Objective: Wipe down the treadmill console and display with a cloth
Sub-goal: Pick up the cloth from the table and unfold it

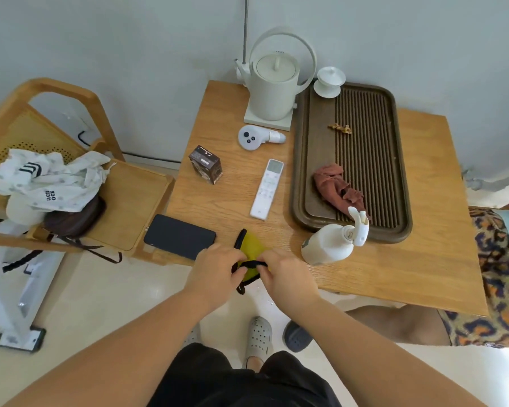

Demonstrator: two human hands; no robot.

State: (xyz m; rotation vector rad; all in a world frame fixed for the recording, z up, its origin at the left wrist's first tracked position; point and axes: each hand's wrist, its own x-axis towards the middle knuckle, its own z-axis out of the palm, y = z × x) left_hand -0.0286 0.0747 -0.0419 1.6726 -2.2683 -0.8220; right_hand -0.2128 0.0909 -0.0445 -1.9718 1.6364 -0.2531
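Note:
A yellow cloth with a black edge [252, 244] lies at the near edge of the wooden table [409, 259], partly hanging over it. My left hand [215, 271] and my right hand [282, 274] both pinch the cloth's black border, close together. A white spray bottle [332, 245] stands just right of my hands, beside the tea tray. No treadmill console or display is in view.
On the table are a black phone [179, 236], a white remote [266, 189], a small dark box [205, 163], a white controller [256, 137], a kettle [274, 83] and a brown tray [301, 160] with a reddish rag [335, 186]. A wooden chair [124, 198] with clothes stands left. Another person's leg [394, 321] is at the right.

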